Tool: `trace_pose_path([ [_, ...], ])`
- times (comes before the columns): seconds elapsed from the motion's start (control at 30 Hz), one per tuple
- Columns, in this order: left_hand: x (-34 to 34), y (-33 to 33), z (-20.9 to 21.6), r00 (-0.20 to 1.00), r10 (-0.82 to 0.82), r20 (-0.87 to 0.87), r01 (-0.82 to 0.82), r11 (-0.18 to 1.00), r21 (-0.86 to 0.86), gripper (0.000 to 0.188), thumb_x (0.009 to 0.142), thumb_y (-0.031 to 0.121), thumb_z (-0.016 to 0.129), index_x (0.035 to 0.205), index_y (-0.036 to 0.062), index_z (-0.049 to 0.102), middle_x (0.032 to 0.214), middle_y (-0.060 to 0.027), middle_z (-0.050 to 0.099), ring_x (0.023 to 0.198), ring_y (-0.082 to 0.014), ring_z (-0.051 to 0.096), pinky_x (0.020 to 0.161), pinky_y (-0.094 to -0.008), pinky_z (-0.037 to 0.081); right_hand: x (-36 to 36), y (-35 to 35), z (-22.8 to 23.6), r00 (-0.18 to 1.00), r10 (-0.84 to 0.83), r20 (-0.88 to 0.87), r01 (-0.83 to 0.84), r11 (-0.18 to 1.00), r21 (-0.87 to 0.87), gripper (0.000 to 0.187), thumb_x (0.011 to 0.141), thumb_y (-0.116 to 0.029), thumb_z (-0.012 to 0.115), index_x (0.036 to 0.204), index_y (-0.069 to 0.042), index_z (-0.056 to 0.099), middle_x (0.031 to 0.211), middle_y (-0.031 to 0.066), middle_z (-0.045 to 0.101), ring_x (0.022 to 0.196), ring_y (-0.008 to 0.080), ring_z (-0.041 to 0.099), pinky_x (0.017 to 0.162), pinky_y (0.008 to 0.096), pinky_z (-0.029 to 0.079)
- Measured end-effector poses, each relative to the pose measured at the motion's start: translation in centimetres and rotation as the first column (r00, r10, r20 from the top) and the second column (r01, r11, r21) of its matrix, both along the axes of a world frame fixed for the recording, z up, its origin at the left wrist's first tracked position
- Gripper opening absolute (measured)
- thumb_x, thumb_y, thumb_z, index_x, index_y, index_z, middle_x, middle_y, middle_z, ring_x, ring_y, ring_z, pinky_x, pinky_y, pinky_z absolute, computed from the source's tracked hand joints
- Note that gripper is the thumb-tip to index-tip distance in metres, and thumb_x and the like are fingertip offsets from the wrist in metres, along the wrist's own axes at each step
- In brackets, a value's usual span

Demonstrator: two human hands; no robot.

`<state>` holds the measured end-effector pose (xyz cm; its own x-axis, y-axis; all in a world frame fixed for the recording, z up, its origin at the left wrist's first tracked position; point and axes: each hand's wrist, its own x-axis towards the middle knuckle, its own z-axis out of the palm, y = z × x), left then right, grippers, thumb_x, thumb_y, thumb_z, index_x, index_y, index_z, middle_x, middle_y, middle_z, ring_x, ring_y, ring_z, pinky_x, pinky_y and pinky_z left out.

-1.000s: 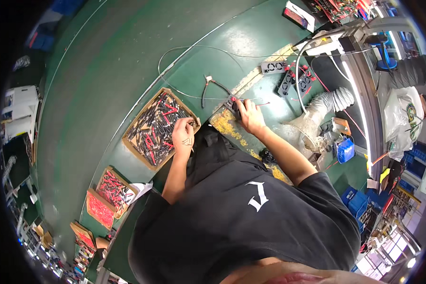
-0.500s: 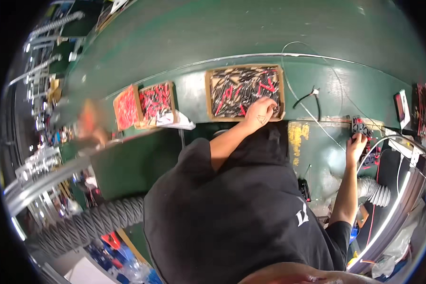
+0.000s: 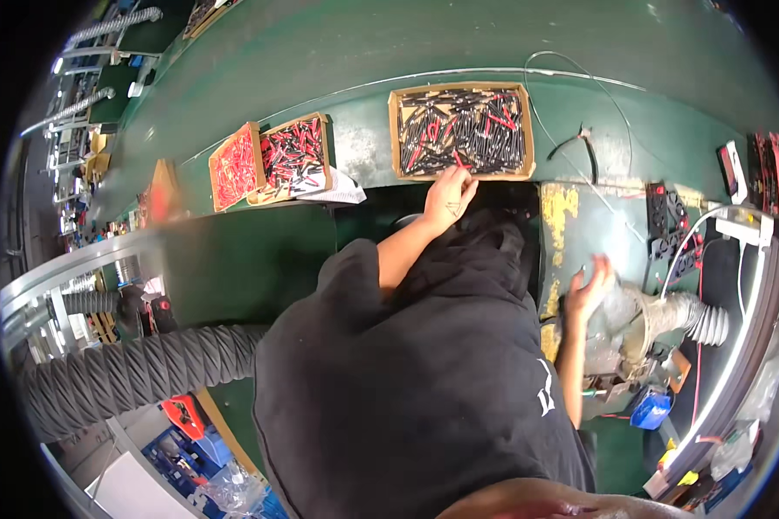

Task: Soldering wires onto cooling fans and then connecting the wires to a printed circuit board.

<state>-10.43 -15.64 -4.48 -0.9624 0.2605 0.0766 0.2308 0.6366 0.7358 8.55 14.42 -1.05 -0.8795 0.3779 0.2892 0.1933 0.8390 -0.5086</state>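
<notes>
since half a second ago the right hand [image 3: 590,285] has left the red-wired fixture and now hangs, blurred, over the worn yellow patch [image 3: 561,208] of the green bench, fingers spread and holding nothing. going left to right from the big cardboard tray [image 3: 460,130]: well left of it sit two smaller cardboard trays of red parts [image 3: 273,158], likely sorted stock. the left hand [image 3: 448,195] touches the big tray's near edge, fingers loosely curled, probably reaching for the black and red cable pieces [image 3: 459,128] inside; whether it grips one i cannot tell. right of the tray lies a loose black lead [image 3: 585,147].
</notes>
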Motion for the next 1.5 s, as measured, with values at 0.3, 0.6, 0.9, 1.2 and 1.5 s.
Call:
trace_pose_path([
  [0.3, -1.5, -3.8, -0.6, 0.957, -0.049, -0.288, -0.016, 0.976, -0.219, 0.029, 0.079, 0.008, 0.064, 0.104, 0.0001, 0.054, 0.102, -0.0217, 0.053, 0.101, -0.041, 0.052, 0.09, -0.0475, 0.043, 18.9, -14.8, -8.4, 0.903, -0.273, 0.332, 0.422, 0.421, -0.803, 0.028, 0.094, 0.002, 0.054, 0.12, -0.003, 0.06, 0.089, 0.0094, 0.07, 0.081, 0.0137, 0.066, 0.077, 0.027, 0.051],
  [0.6, -3.8, -7.0, -2.8, 0.918, -0.33, -0.22, 0.169, 0.827, -0.536, 0.034, 0.082, 0.017, 0.068, 0.111, 0.0039, 0.056, 0.115, -0.0194, 0.052, 0.111, -0.0385, 0.049, 0.096, -0.0484, 0.038, 14.3, -17.3, -26.9, 0.787, -0.094, 0.609, 0.604, 0.314, -0.732, 0.023, 0.091, -0.018, 0.061, 0.11, -0.009, 0.07, 0.105, 0.0099, 0.072, 0.097, 0.0225, 0.067, 0.086, 0.0316, 0.05],
  [0.9, -8.5, -5.1, -3.3, 0.906, -0.206, -0.37, 0.029, 0.901, -0.433, 0.037, 0.085, 0.003, 0.063, 0.12, 0.0007, 0.052, 0.11, -0.0185, 0.049, 0.107, -0.0324, 0.049, 0.09, -0.0396, 0.045, 11.1, -26.6, -45.3, 0.78, -0.023, 0.626, 0.585, -0.329, -0.741, 0.056, 0.089, -0.043, 0.058, 0.127, -0.002, 0.059, 0.124, 0.0219, 0.063, 0.118, 0.0429, 0.057, 0.099, 0.0456, 0.046],
  [1.2, -11.6, -3.0, -1.6, 0.82, -0.568, -0.071, 0.454, 0.722, -0.523, 0.029, 0.085, 0.003, 0.066, 0.114, 0.005, 0.059, 0.101, -0.0091, 0.058, 0.076, -0.0207, 0.058, 0.07, -0.031, 0.05, 24.4, -23.5, -54.7, 0.575, 0.159, 0.803, 0.743, 0.31, -0.593, 0.05, 0.097, -0.037, 0.051, 0.131, 0.0, 0.056, 0.13, 0.0186, 0.06, 0.118, 0.0317, 0.057, 0.101, 0.037, 0.044],
  [1.5, -16.7, -7.6, -2.4, 0.894, -0.188, -0.406, 0.023, 0.926, -0.378, 0.02, 0.09, 0.009, 0.065, 0.11, 0.0051, 0.065, 0.096, -0.0103, 0.064, 0.079, -0.0203, 0.065, 0.073, -0.0331, 0.053, 20.9, -16.4, -55.5, 0.94, 0.071, 0.332, 0.103, 0.873, -0.476, 0.045, 0.101, -0.032, 0.046, 0.131, 0.0, 0.057, 0.133, 0.0133, 0.06, 0.118, 0.0274, 0.057, 0.101, 0.0374, 0.044],
])
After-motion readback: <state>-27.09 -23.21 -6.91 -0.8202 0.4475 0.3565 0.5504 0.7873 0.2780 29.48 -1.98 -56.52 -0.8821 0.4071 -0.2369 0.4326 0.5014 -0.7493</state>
